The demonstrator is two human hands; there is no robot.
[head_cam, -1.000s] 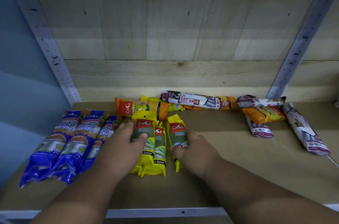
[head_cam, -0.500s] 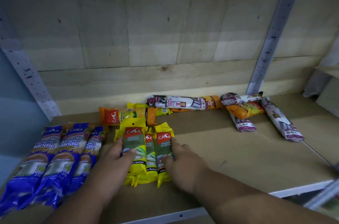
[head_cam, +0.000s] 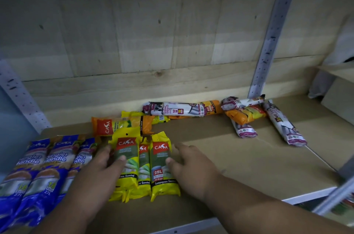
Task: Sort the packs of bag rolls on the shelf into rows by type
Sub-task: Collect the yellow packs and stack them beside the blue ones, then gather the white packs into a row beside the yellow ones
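So the shelf (head_cam: 239, 157) had the packs half sorted. Three yellow packs (head_cam: 143, 166) sat side by side near the front edge, around 6 o'clock in the view, labels up and running front to back. The left hand (head_cam: 97, 174) lay flat on the leftmost one, fingers pretty much straight, thumb resting on the green label. The right hand (head_cam: 191, 168) was at the right edge of the rightmost yellow pack, fingers relaxed and spread, thumb touching the pack's side. Neither hand was actually gripping anything, more like bracketing the trio from both sides.

Over at 8 o'clock, three blue packs (head_cam: 38, 172) marked "Singlet Handle" were lined up in their own row, just beside the left hand.

Behind the yellow row, at about 12 o'clock from it, an orange pack (head_cam: 118, 125) lay crosswise, with another yellow pack (head_cam: 132, 114) tucked behind it against the wooden back wall (head_cam: 134, 32). Further right along the wall was a white drawstring pack (head_cam: 176, 111) lying partly on a second orange one (head_cam: 212, 106).

At 2 o'clock there was a messy pile: a third orange pack (head_cam: 243, 116) with white packs (head_cam: 283, 126) above, under and beside it, well apart from both hands.
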